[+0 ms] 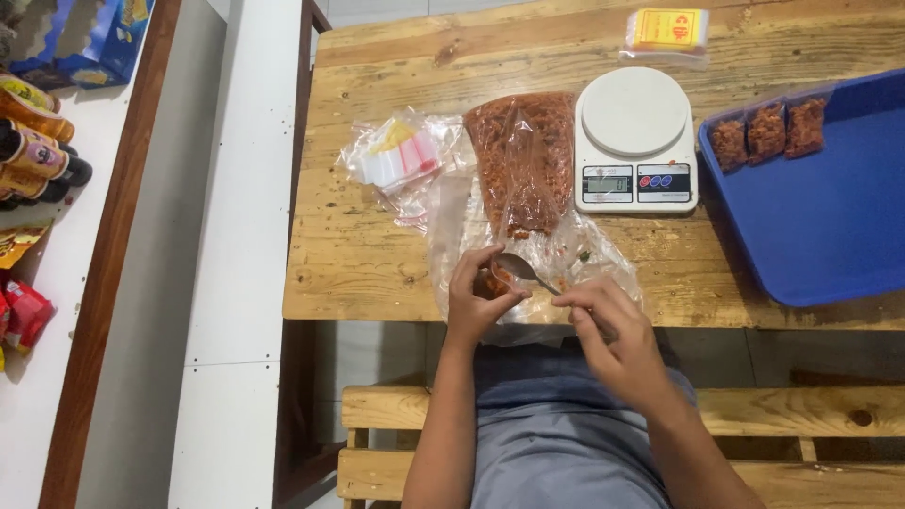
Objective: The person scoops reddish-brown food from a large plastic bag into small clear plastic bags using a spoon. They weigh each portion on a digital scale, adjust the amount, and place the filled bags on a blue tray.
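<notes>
Your left hand (479, 297) curls its fingers around a small clear plastic pouch (500, 281) with reddish crumbs inside, at the near edge of the rough plank table (377, 254). Your right hand (603, 325) pinches the handle of a shiny metal spoon (521, 267), its bowl at what seems to be the pouch's mouth. Just beyond lies a big crinkled clear bag of red-brown flakes (523, 160), beside a smooth white round-topped kitchen scale (634, 137).

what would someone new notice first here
Probably the big clear bag of reddish-brown food in the middle of the wooden table, beside a white kitchen scale. Just below it, the right hand holds a spoon to a small bag in the left hand. A blue tray sits far right.
</notes>
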